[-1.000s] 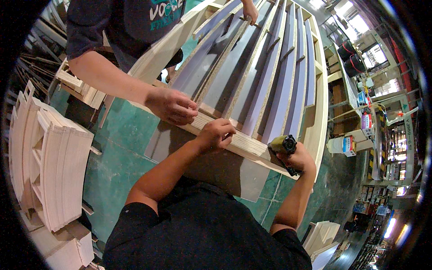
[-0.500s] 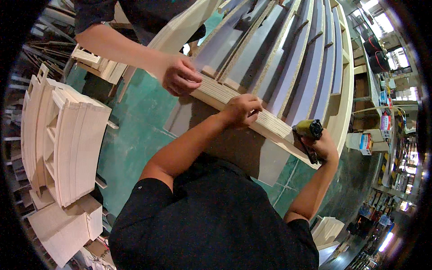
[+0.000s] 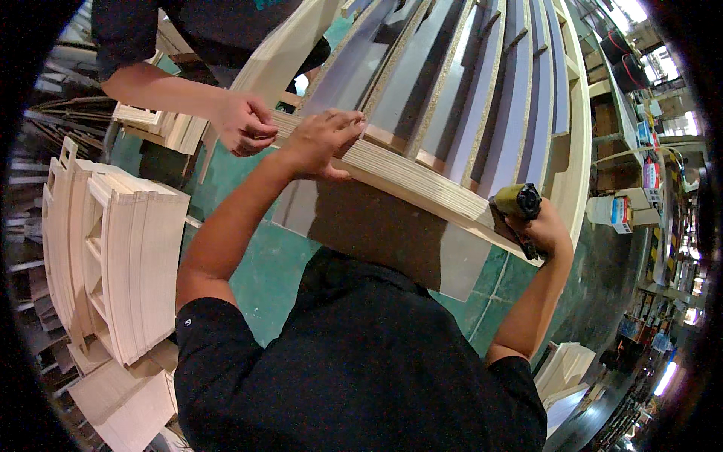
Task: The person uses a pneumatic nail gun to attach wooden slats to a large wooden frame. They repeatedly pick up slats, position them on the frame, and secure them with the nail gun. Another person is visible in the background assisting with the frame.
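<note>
My left hand [image 3: 320, 145] rests over the left part of a pale layered wooden rail [image 3: 410, 175], fingers stretched across its top and the thumb apart on the near side. In my right hand [image 3: 548, 228] is a nail gun [image 3: 518, 202] with an olive cylindrical body and black parts, held at the right end of the rail; its tip is hard to make out. Behind the rail lies a curved wooden frame [image 3: 578, 135] fitted with several long grey-lilac slats [image 3: 482, 124]. Just left of my left hand, a co-worker's hand [image 3: 245, 124] hovers by the rail's end, fingers curled.
Stacked curved wooden frames [image 3: 143, 264] stand on the green floor [image 3: 271, 282] at left. A flat grey-brown board [image 3: 361, 226] lies below the rail. At right are a white bucket [image 3: 600, 211], boxes [image 3: 621, 215] and a workbench [image 3: 617, 120]. Pale wooden pieces [image 3: 563, 368] sit at lower right.
My left hand has moved left along the rail from its middle, and its fingers have opened out. The co-worker's hand has come off the rail leftward. My right hand keeps the nail gun at the right end.
</note>
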The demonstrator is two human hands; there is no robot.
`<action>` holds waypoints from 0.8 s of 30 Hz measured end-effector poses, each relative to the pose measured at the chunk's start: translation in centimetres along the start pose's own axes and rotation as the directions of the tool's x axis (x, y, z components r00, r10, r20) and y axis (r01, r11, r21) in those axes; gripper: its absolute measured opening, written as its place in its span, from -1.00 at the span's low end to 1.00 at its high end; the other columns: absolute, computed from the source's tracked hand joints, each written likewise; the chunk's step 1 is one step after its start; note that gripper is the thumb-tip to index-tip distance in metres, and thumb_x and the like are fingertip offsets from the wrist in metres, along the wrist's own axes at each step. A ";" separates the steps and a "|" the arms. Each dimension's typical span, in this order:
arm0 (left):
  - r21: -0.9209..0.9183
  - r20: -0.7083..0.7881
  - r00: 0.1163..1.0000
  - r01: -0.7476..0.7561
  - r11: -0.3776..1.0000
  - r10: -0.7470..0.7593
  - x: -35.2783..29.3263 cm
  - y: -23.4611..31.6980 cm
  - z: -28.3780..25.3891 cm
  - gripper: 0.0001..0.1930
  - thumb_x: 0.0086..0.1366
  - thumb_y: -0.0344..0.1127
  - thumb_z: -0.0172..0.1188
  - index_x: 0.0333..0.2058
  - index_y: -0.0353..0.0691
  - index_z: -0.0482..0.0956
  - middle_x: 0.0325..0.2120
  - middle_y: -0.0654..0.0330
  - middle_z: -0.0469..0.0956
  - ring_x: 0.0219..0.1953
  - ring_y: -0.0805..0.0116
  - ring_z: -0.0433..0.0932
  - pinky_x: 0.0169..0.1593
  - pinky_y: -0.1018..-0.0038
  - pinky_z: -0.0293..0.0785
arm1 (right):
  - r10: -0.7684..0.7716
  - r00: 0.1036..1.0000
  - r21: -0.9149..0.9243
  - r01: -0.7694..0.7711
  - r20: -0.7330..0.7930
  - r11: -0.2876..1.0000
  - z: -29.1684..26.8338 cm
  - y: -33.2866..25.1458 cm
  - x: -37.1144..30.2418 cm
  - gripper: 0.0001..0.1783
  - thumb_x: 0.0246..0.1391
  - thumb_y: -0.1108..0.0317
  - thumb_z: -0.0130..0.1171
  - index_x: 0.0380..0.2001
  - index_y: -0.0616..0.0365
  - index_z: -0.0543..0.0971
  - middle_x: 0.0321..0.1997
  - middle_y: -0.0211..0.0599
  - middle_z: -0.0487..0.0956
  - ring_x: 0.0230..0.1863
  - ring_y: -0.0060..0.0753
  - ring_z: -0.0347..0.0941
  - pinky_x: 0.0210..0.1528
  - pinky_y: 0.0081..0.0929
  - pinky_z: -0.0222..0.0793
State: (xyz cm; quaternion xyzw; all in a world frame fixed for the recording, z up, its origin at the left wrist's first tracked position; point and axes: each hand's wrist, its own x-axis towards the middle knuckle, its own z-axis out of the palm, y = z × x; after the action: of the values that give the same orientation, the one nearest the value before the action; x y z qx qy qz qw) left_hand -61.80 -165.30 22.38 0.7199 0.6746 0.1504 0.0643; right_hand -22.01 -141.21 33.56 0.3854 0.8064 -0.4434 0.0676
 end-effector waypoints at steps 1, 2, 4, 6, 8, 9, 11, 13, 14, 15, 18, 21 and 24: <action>-0.020 -0.002 1.000 -0.026 0.999 0.026 0.2 -0.6 0.1 -0.03 -0.18 0.02 0.63 0.25 -0.13 0.43 0.39 0.10 0.26 0.35 -0.06 0.30 0.35 0.07 0.33 | 0.041 0.999 -0.019 -0.040 0.008 0.999 0.0 -0.8 -0.2 -0.59 0.00 0.48 0.42 -0.02 0.20 0.65 -0.32 -0.40 0.66 -0.41 -0.52 0.50 -0.41 -0.40 0.44; -0.043 -0.009 0.999 -0.050 0.998 0.050 0.5 -1.1 0.2 -0.02 -0.20 0.00 0.65 0.24 -0.12 0.44 0.38 0.12 0.27 0.35 -0.03 0.30 0.35 0.11 0.34 | 0.047 0.999 -0.020 -0.046 0.006 0.999 0.0 -1.0 -0.3 -0.59 0.00 0.48 0.43 -0.02 0.19 0.65 -0.32 -0.40 0.66 -0.42 -0.52 0.50 -0.41 -0.40 0.44; -0.034 0.012 0.995 -0.102 0.994 0.102 1.2 -2.4 0.1 -0.04 -0.21 -0.03 0.65 0.23 -0.13 0.45 0.41 0.12 0.23 0.36 -0.04 0.29 0.36 0.11 0.34 | 0.057 0.998 -0.020 -0.057 -0.001 0.998 -0.1 -1.4 -0.6 -0.58 -0.01 0.48 0.44 -0.02 0.17 0.66 -0.33 -0.40 0.66 -0.43 -0.51 0.50 -0.41 -0.40 0.44; -0.062 0.049 0.992 -0.112 0.992 0.116 1.5 -2.9 -0.4 -0.07 -0.21 -0.06 0.66 0.20 -0.12 0.46 0.44 0.12 0.20 0.37 -0.05 0.29 0.36 0.12 0.34 | 0.010 1.000 0.012 -0.010 0.008 1.000 0.0 -0.6 -0.1 -0.57 -0.01 0.47 0.46 -0.01 0.16 0.65 -0.34 -0.40 0.65 -0.45 -0.51 0.49 -0.42 -0.41 0.43; -0.130 0.096 0.989 -0.100 0.986 0.113 1.8 -3.3 -0.9 -0.10 -0.20 -0.08 0.65 0.17 -0.11 0.47 0.46 0.13 0.17 0.38 -0.05 0.28 0.35 0.12 0.34 | -0.014 1.000 0.039 0.013 0.013 0.999 0.0 0.5 0.4 -0.55 -0.01 0.47 0.47 0.00 0.15 0.64 -0.36 -0.40 0.64 -0.47 -0.52 0.48 -0.44 -0.42 0.42; -0.155 0.086 0.988 -0.110 0.982 0.125 1.9 -3.6 -0.6 -0.12 -0.20 -0.09 0.65 0.16 -0.12 0.48 0.46 0.13 0.16 0.38 -0.05 0.28 0.35 0.12 0.34 | -0.013 1.000 0.050 0.013 0.015 0.999 0.0 0.9 0.5 -0.54 0.00 0.48 0.47 0.02 0.14 0.64 -0.36 -0.40 0.64 -0.47 -0.53 0.47 -0.44 -0.43 0.41; -0.203 0.065 0.987 -0.129 0.971 0.144 2.0 -4.1 -0.2 -0.15 -0.20 -0.10 0.65 0.13 -0.12 0.49 0.47 0.12 0.14 0.39 -0.05 0.27 0.35 0.11 0.35 | 0.057 0.998 0.076 -0.059 0.032 0.995 -0.3 0.6 0.6 -0.52 -0.03 0.47 0.47 0.03 0.15 0.65 -0.25 -0.39 0.66 -0.33 -0.50 0.51 -0.26 -0.41 0.43; -0.202 0.059 0.986 -0.139 0.969 0.154 2.2 -4.5 0.1 -0.16 -0.21 -0.11 0.66 0.10 -0.12 0.49 0.47 0.13 0.14 0.39 -0.03 0.28 0.34 0.11 0.36 | 0.144 0.988 0.087 -0.149 0.058 0.985 -0.5 -0.2 0.5 -0.49 -0.06 0.46 0.48 0.04 0.15 0.66 -0.13 -0.37 0.68 -0.17 -0.46 0.55 -0.07 -0.40 0.45; -0.204 0.052 0.986 -0.144 0.968 0.157 2.3 -4.5 0.0 -0.17 -0.22 -0.11 0.66 0.09 -0.12 0.50 0.47 0.14 0.14 0.39 -0.03 0.28 0.34 0.12 0.37 | 0.164 0.984 0.081 -0.169 0.066 0.982 -0.6 -0.3 0.3 -0.48 -0.07 0.46 0.48 0.04 0.15 0.66 -0.12 -0.38 0.68 -0.17 -0.47 0.54 -0.07 -0.41 0.44; -0.206 0.038 0.984 -0.163 0.965 0.174 2.6 -4.6 0.2 -0.17 -0.21 -0.12 0.66 0.09 -0.12 0.49 0.48 0.14 0.14 0.39 -0.02 0.28 0.33 0.12 0.38 | 0.134 0.988 0.058 -0.138 0.072 0.989 -0.5 0.3 0.5 -0.48 -0.05 0.45 0.50 0.05 0.12 0.64 -0.22 -0.42 0.65 -0.31 -0.53 0.49 -0.26 -0.45 0.40; -0.246 0.010 0.980 -0.191 0.950 0.199 2.7 -4.9 0.6 -0.17 -0.24 -0.13 0.67 0.07 -0.13 0.48 0.48 0.13 0.13 0.37 -0.05 0.31 0.29 0.12 0.41 | 0.093 0.982 0.106 -0.112 0.166 0.988 -0.3 -2.8 0.7 -0.43 -0.04 0.44 0.52 0.09 0.16 0.60 -0.28 -0.46 0.64 -0.40 -0.58 0.48 -0.42 -0.49 0.41; -0.333 0.025 0.984 -0.160 0.929 0.178 2.3 -5.3 0.4 -0.14 -0.32 -0.14 0.68 0.03 -0.12 0.45 0.48 0.08 0.14 0.31 -0.12 0.38 0.25 0.11 0.44 | 0.087 0.947 0.037 -0.104 0.310 0.994 1.2 -11.1 2.4 -0.43 -0.06 0.47 0.48 0.09 0.19 0.61 -0.09 -0.32 0.69 -0.13 -0.49 0.55 -0.05 -0.45 0.47; -0.385 0.059 0.986 -0.124 0.915 0.159 2.6 -5.1 0.5 -0.14 -0.32 -0.17 0.67 0.03 -0.12 0.45 0.47 0.11 0.17 0.25 -0.11 0.45 0.16 0.10 0.51 | 0.033 0.923 -0.105 0.008 0.382 0.994 3.4 -14.9 5.6 -0.49 -0.06 0.45 0.43 0.04 0.21 0.63 -0.09 -0.22 0.71 -0.09 -0.46 0.57 0.05 -0.42 0.50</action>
State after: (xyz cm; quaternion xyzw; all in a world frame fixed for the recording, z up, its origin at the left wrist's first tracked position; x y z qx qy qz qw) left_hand -66.42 -162.24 20.68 0.7466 0.5753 0.2502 0.2213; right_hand -36.84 -145.26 38.93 0.2924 0.7973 -0.4669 0.2468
